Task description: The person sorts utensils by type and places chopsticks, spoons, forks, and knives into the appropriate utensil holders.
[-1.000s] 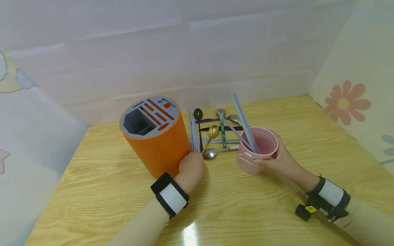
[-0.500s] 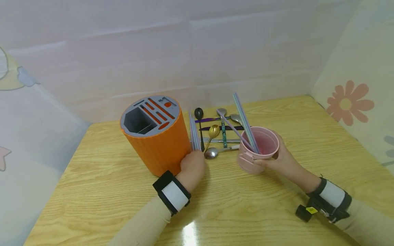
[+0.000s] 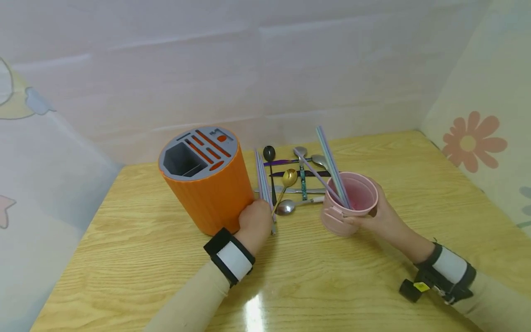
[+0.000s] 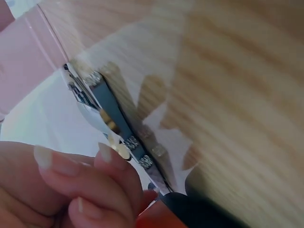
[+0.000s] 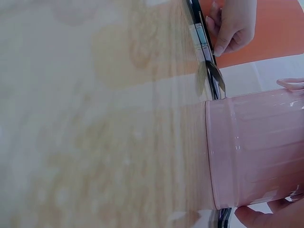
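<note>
My left hand (image 3: pixel 255 219) is beside the foot of an orange utensil holder (image 3: pixel 207 203), close to several pale chopsticks (image 3: pixel 264 182) lying on the table. In the left wrist view its fingers (image 4: pixel 90 185) are loosely bent, with nothing visible between them; the chopsticks' glittery banded ends (image 4: pixel 111 104) lie apart from them. My right hand (image 3: pixel 383 216) grips a small pink bucket (image 3: pixel 338 223) by its side, thumb toward the front. Inside the bucket lean more pastel chopsticks (image 3: pixel 332 161) and one thin lilac stick (image 3: pixel 317 175). The right hand's far fingers are hidden behind the bucket.
Between holder and bucket lie a black spoon (image 3: pixel 269 153), a gold spoon (image 3: pixel 289 177), a silver spoon (image 3: pixel 286 207) with a white-ended handle, a dark knife (image 3: pixel 278 174) and other cutlery, partly crossing. A pale wall (image 3: pixel 257 83) stands behind the wooden table (image 3: pixel 315 286).
My left hand has shifted slightly left, uncovering the near ends of the lying chopsticks. The orange holder has moved a little left too. The right hand keeps its grip on the bucket.
</note>
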Available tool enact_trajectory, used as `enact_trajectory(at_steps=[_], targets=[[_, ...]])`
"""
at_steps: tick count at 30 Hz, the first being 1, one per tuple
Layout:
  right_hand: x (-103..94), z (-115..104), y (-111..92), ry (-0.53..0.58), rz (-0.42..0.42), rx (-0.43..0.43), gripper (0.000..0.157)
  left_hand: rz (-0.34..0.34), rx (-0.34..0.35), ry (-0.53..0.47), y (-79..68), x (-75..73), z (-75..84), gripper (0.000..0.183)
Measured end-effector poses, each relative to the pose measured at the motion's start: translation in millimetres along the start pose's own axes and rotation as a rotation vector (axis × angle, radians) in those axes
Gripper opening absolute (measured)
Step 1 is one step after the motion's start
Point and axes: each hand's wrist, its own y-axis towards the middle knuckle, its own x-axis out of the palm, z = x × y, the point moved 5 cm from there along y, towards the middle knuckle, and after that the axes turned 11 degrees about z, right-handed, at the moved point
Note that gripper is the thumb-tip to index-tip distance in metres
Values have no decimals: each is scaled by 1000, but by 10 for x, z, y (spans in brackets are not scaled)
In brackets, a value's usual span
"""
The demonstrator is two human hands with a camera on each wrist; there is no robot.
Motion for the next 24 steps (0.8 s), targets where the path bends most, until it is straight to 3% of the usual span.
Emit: enact_trajectory(at_steps=[5,12,15,24], targets=[[-14,19,-8,-2,-3,-1,95,3,-20,6,50,35,13,14],[-24,24,-18,-30,-2,6,99,-125,-161,-70,150,167,14,13],[-24,29,-18,-38,3,14,99,-149,-200,-86,167,192,16,15],[2,19,2,-15,-6,-2,97,-171,-231,-116,175,202,9,18]])
